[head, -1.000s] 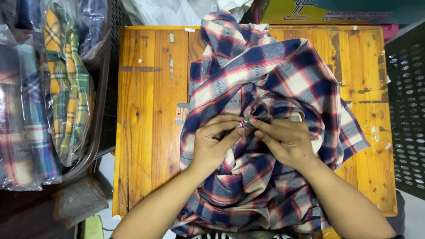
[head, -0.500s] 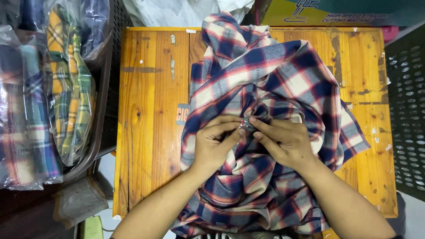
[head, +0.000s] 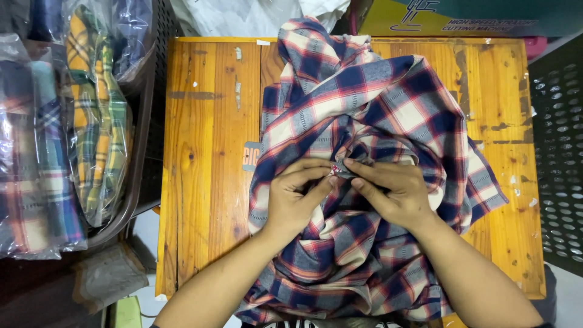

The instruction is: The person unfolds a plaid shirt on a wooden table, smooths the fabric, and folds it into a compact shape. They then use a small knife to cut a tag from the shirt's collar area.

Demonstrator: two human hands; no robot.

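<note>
Shirt [head: 364, 121] navy-red-white plaid; table [head: 206, 152] orange wood.

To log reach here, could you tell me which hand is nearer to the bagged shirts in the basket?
Left. The left hand lies on the plaid shirt, on the side toward the bagged shirts; the right hand is farther across.

A wooden table [head: 206, 152] with orange-stained planks fills the middle of the view; its top is scuffed, with pale flecks and a few dark marks. A small sticker [head: 250, 157] lies on it. To the left, a dark basket [head: 143, 158] holds plaid shirts sealed in clear bags [head: 97, 115], yellow-green ones beside blue and red ones. Behind the table sits white plastic wrap [head: 243, 15], next to a yellow and teal box [head: 461, 18]. On the right stands a dark perforated crate [head: 562, 158]. Something pink [head: 537, 45], perhaps plastic, peeks out beside the box.
</note>
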